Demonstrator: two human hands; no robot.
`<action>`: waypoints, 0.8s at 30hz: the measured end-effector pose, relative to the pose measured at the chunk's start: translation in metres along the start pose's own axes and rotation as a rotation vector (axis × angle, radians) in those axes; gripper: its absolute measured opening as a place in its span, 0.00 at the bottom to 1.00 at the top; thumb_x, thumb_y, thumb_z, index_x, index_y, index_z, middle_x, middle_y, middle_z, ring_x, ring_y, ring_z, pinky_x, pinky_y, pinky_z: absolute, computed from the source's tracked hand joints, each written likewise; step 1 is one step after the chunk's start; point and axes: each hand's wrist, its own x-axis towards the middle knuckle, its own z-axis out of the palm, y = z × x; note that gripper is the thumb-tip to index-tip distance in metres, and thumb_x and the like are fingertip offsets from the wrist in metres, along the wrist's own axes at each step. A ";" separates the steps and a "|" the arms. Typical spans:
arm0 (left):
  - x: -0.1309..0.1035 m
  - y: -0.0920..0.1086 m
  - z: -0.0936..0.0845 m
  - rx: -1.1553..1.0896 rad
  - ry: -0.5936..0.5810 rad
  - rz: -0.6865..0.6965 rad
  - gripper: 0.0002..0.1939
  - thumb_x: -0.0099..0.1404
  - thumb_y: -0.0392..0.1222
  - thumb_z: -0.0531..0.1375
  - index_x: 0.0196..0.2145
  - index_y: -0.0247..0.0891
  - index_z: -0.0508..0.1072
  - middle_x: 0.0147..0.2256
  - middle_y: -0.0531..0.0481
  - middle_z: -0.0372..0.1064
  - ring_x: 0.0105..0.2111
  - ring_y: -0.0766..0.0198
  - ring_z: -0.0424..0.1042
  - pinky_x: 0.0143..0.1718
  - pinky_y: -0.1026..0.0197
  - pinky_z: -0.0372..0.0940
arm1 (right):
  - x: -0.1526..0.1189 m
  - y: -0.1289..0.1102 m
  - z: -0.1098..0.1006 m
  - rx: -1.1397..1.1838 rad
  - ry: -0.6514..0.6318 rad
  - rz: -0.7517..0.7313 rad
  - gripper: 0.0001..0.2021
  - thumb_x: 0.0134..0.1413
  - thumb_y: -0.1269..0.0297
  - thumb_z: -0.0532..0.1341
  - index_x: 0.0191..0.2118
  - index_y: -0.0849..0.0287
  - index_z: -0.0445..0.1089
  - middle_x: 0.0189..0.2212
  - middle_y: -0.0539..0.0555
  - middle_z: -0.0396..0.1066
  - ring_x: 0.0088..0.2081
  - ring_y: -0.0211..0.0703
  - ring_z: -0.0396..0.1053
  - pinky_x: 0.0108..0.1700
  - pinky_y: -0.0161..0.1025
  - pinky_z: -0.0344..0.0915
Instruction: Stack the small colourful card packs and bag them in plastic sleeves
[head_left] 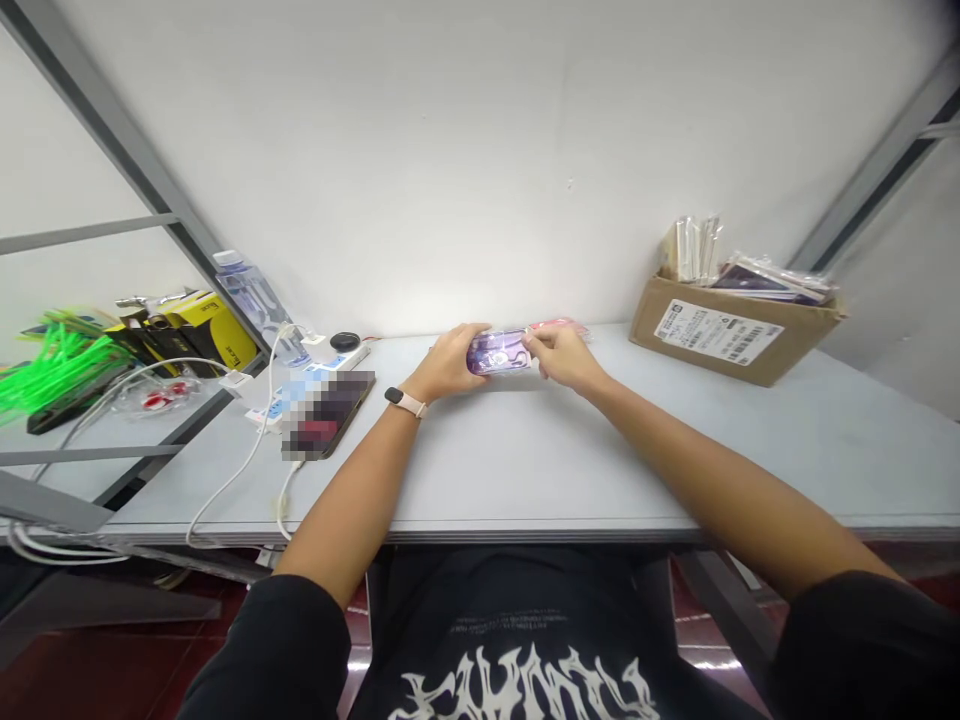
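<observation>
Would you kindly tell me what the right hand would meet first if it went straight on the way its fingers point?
The right hand would probably meet the purple packet at its fingertips, then the left hand beyond it, though exact depth is unclear.

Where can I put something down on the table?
The table is bare between the left arm and right arm, and from there to the box. It's crowded left, with phone, power strip and bottle, and back middle, where left hand and right hand hold a packet.
</observation>
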 end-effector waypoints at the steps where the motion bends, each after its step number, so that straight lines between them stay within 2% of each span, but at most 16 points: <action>1: 0.000 0.001 0.000 0.000 -0.001 0.010 0.40 0.54 0.40 0.71 0.64 0.40 0.68 0.60 0.38 0.73 0.58 0.43 0.75 0.60 0.42 0.71 | -0.002 -0.002 0.003 -0.073 -0.017 -0.057 0.20 0.70 0.54 0.59 0.26 0.58 0.72 0.22 0.51 0.72 0.25 0.41 0.67 0.33 0.40 0.63; 4: 0.001 0.001 0.001 0.004 0.016 0.019 0.39 0.55 0.40 0.71 0.64 0.39 0.68 0.60 0.37 0.73 0.58 0.42 0.75 0.60 0.43 0.71 | -0.008 -0.007 0.010 -0.226 0.005 -0.167 0.17 0.70 0.58 0.57 0.30 0.57 0.74 0.28 0.53 0.77 0.30 0.44 0.70 0.38 0.41 0.62; 6: 0.001 0.001 0.001 0.013 0.033 0.009 0.38 0.56 0.41 0.71 0.64 0.39 0.68 0.59 0.37 0.74 0.58 0.42 0.75 0.60 0.43 0.70 | -0.010 -0.008 0.012 -0.244 0.083 -0.183 0.11 0.67 0.60 0.60 0.39 0.58 0.77 0.32 0.54 0.80 0.32 0.45 0.71 0.39 0.41 0.63; 8: 0.001 0.001 0.001 0.022 0.042 -0.003 0.38 0.56 0.40 0.71 0.64 0.39 0.68 0.60 0.38 0.74 0.59 0.42 0.75 0.60 0.43 0.70 | -0.012 -0.010 0.012 -0.223 0.166 -0.196 0.09 0.64 0.63 0.62 0.43 0.59 0.78 0.35 0.55 0.81 0.32 0.45 0.72 0.41 0.41 0.64; 11: 0.001 0.000 0.001 0.034 0.054 -0.019 0.38 0.56 0.40 0.71 0.64 0.39 0.68 0.59 0.38 0.74 0.59 0.43 0.75 0.60 0.43 0.70 | -0.013 -0.012 0.011 -0.215 0.180 -0.220 0.09 0.64 0.64 0.61 0.40 0.59 0.79 0.28 0.53 0.76 0.29 0.44 0.69 0.38 0.41 0.63; 14: 0.001 -0.002 0.002 0.042 0.067 -0.025 0.39 0.55 0.41 0.72 0.64 0.39 0.68 0.59 0.37 0.74 0.59 0.42 0.75 0.60 0.42 0.70 | -0.015 -0.015 0.010 -0.225 0.125 -0.219 0.11 0.65 0.64 0.60 0.41 0.60 0.80 0.20 0.48 0.68 0.25 0.43 0.65 0.35 0.41 0.60; 18: 0.000 -0.003 0.002 0.043 0.069 -0.030 0.39 0.56 0.41 0.72 0.64 0.40 0.68 0.59 0.37 0.74 0.59 0.42 0.75 0.61 0.42 0.70 | -0.016 -0.018 0.010 -0.146 0.038 -0.158 0.15 0.65 0.61 0.61 0.48 0.62 0.81 0.19 0.46 0.65 0.24 0.42 0.64 0.34 0.41 0.60; 22: 0.000 -0.001 0.003 0.047 0.063 -0.010 0.38 0.58 0.43 0.72 0.64 0.39 0.67 0.58 0.37 0.73 0.58 0.43 0.75 0.60 0.42 0.70 | -0.019 -0.021 0.009 0.036 -0.282 -0.057 0.21 0.65 0.57 0.63 0.59 0.59 0.78 0.18 0.46 0.69 0.24 0.42 0.65 0.33 0.39 0.61; 24: 0.000 0.000 0.003 0.042 0.057 0.007 0.38 0.59 0.44 0.71 0.65 0.40 0.67 0.58 0.37 0.73 0.58 0.43 0.75 0.60 0.43 0.70 | -0.020 -0.021 0.008 0.093 -0.392 -0.046 0.24 0.65 0.57 0.64 0.63 0.57 0.76 0.19 0.46 0.71 0.25 0.41 0.66 0.33 0.39 0.61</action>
